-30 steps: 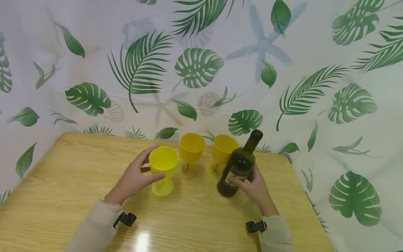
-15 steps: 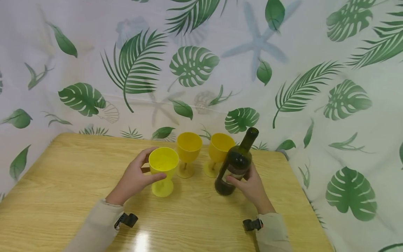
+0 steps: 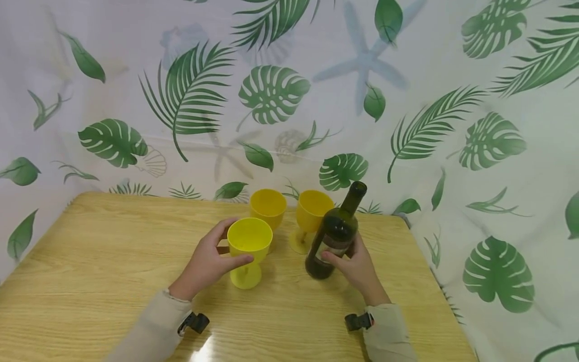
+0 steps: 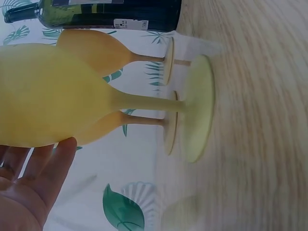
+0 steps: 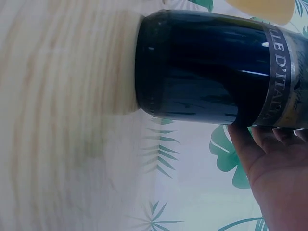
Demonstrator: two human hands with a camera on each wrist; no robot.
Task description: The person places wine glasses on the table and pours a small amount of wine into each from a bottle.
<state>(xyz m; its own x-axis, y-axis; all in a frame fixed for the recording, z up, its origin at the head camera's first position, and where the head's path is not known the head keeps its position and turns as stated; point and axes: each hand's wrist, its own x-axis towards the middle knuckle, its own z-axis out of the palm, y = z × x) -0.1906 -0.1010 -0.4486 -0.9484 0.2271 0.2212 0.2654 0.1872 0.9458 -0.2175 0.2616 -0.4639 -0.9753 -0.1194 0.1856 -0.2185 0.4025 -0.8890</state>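
Observation:
My left hand [image 3: 203, 267] grips a bright yellow goblet [image 3: 250, 236] by its bowl, thumb in front and fingers behind. In the left wrist view the goblet's foot [image 4: 198, 110] is at or just above the tabletop; I cannot tell whether it touches. A dark green wine bottle [image 3: 339, 227] is held around its labelled body by my right hand [image 3: 360, 269]. Its base [image 5: 149, 65] appears to stand on the table in the right wrist view. Behind are two orange-yellow goblets, one [image 3: 268, 201] partly hidden by the held goblet, the other [image 3: 313, 203] partly hidden by the bottle.
All this is on a light wood-grain table [image 3: 280, 322]. Along its back and right edges hangs a white cloth [image 3: 289, 45] printed with green leaves. The two rear goblets stand near the back edge, close to the cloth.
The held goblet has moved right and slightly nearer with my left hand, now covering part of the goblet behind it. The bottle stays in place; the head view has shifted slightly.

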